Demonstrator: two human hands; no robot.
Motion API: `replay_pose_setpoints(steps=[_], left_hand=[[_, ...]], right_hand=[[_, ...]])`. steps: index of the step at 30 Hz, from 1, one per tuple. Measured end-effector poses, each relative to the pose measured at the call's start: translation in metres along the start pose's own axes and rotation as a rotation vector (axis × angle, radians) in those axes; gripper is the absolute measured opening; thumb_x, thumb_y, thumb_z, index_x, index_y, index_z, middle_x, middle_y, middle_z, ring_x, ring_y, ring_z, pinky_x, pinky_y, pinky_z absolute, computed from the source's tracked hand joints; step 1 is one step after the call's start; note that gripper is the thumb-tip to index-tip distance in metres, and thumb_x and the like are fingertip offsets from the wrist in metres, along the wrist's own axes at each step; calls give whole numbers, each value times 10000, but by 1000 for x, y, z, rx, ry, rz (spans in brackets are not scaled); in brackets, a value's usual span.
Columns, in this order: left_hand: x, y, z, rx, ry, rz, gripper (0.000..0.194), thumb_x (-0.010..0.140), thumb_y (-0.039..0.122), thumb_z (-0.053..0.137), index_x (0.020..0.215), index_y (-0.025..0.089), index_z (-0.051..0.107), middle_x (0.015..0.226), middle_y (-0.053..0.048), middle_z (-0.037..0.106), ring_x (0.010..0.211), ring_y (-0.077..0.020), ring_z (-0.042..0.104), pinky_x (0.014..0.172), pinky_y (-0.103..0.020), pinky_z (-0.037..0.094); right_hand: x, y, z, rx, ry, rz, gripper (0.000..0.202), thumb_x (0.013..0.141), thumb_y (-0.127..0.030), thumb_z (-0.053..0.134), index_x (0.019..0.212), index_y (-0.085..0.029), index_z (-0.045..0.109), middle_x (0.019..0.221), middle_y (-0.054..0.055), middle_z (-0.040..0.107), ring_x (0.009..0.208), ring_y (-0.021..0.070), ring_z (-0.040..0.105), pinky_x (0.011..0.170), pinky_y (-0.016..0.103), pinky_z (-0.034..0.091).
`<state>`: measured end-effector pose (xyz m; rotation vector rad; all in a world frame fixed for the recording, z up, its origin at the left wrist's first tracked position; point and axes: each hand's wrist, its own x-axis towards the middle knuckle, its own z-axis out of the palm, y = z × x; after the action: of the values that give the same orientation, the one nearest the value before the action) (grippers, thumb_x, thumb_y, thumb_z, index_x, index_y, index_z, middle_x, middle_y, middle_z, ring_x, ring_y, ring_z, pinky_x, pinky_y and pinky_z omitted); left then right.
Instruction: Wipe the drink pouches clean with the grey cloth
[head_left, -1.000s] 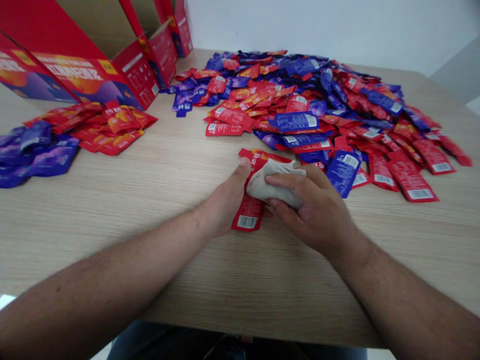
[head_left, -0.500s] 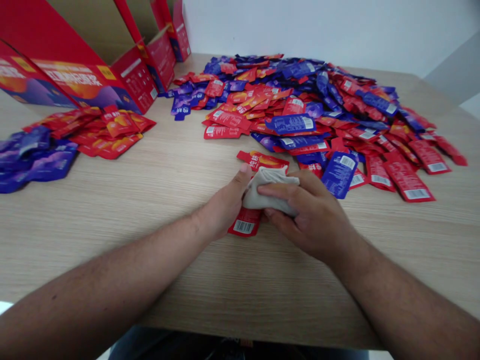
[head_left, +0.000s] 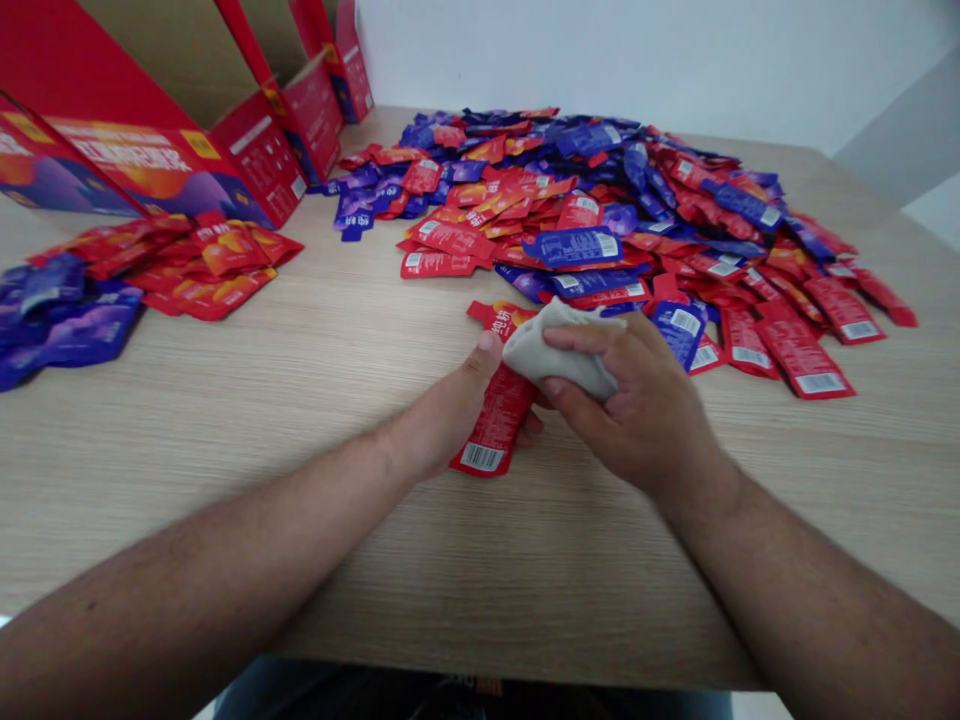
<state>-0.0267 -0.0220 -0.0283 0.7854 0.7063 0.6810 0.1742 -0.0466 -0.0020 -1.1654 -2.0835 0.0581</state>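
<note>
My left hand [head_left: 454,410] grips a red pouch [head_left: 496,425], thumb on top and fingertips showing past its right side. The pouch's barcode end points toward me. A light grey cloth [head_left: 562,352] is bunched in my right hand [head_left: 641,410], its thumb and fingers wrapped round it. The cloth lies against the upper part of the red pouch. Just behind, an orange-red pouch front [head_left: 504,318] peeks out beside the cloth; whether it belongs to another pouch I cannot tell.
A big heap of red and blue pouches [head_left: 577,245] spreads over the back of the wooden table [head_left: 315,400]. At the left lie smaller piles of red pouches [head_left: 217,265] and blue pouches [head_left: 75,320]. Open red cartons [head_left: 262,150] stand behind them, near the white wall [head_left: 600,60].
The cloth in my right hand has shifted right and slightly up, uncovering more of the red pouch. My left hand keeps its hold with little movement.
</note>
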Motion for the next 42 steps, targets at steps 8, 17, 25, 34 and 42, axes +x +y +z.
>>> replay_pose_setpoints(steps=[8,17,25,34,42], left_hand=[[-1,0,1,11,-21,-1,867,892,918,511,1210,149,753,917,-133,796,733,-215,725,709,-330,576],[-2,6,3,-85,32,-35,783,1003,807,445,1253,138,768,878,-140,810,767,-252,763,738,-346,599],[1,19,15,-236,197,-105,627,1108,597,377,1376,155,731,926,-112,821,770,-237,775,724,-334,606],[-1,24,13,-260,196,-105,628,1105,618,346,1352,158,695,853,-96,791,676,-221,744,664,-335,600],[0,27,5,-290,229,-98,466,1091,538,479,1218,157,716,825,-82,769,726,-225,749,717,-347,601]], right_hand=[[0,2,-1,-20,23,43,347,963,-251,701,1309,-267,689,1144,90,736,1064,295,702,897,479,608],[-1,-6,-1,6,-90,96,359,968,-262,695,1325,-298,700,1155,105,709,1050,304,703,904,508,624],[-5,-26,-2,122,-404,-70,367,954,-183,677,1297,-285,761,1158,99,705,1021,256,702,880,417,618],[-8,-30,1,102,-432,-110,364,948,-172,681,1286,-273,767,1142,92,714,1012,246,695,873,393,617],[-5,-26,-3,223,-580,-160,379,859,-97,734,1183,-282,802,1061,42,729,941,220,711,832,346,606]])
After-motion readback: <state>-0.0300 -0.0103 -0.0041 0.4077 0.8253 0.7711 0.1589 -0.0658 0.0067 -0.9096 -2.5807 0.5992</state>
